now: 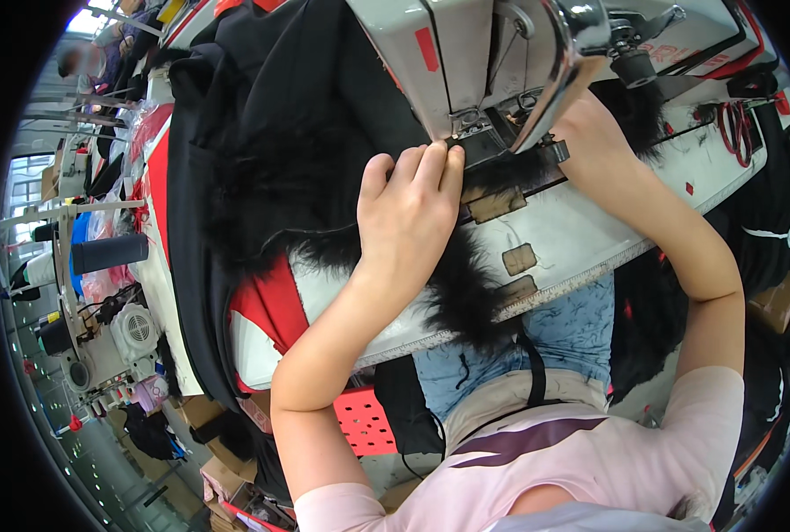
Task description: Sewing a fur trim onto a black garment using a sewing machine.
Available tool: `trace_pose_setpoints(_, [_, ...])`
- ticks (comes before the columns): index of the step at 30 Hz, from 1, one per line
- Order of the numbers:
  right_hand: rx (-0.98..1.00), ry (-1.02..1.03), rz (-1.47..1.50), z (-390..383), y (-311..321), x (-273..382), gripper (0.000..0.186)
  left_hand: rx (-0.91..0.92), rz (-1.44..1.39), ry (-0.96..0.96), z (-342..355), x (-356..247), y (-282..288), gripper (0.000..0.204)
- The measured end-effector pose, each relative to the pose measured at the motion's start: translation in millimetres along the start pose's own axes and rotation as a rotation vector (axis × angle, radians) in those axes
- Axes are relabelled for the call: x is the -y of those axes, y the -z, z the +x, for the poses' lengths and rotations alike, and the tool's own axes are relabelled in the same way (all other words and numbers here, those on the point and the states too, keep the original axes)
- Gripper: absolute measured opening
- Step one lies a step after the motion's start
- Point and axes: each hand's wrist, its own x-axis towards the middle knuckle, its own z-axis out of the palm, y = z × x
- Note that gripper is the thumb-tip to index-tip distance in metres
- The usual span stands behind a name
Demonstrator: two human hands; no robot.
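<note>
Fingertips of left hand [408, 213] on black fur [466, 293]

Your left hand [408, 213] presses flat on the black fur-trimmed fabric [297, 177] at the sewing machine [466, 53], fingers [430, 160] beside the presser foot; your right hand [590, 133] rests behind the needle on the white bench [581, 235].

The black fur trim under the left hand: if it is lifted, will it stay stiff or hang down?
The black fur trim probably hangs limp: it already droops over the table edge. It looks light and fluffy, so the left hand presses it flat.
</note>
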Motion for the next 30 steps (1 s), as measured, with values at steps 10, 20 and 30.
trace_pose_setpoints(10, [0.082, -0.113, -0.103, 5, 3, 4, 0.019, 0.012, 0.047, 0.007, 2, -1, 0, 0.035])
trace_pose_setpoints(20, [-0.07, 0.091, 0.165, -2, -26, 4, 0.025, 0.048, 0.008, -0.024, 0, 2, 2, 0.033])
trace_pose_setpoints(30, [-0.106, 0.069, 0.091, 3, -17, 14, 0.011, 0.052, 0.037, -0.031, 0, 2, 3, 0.034])
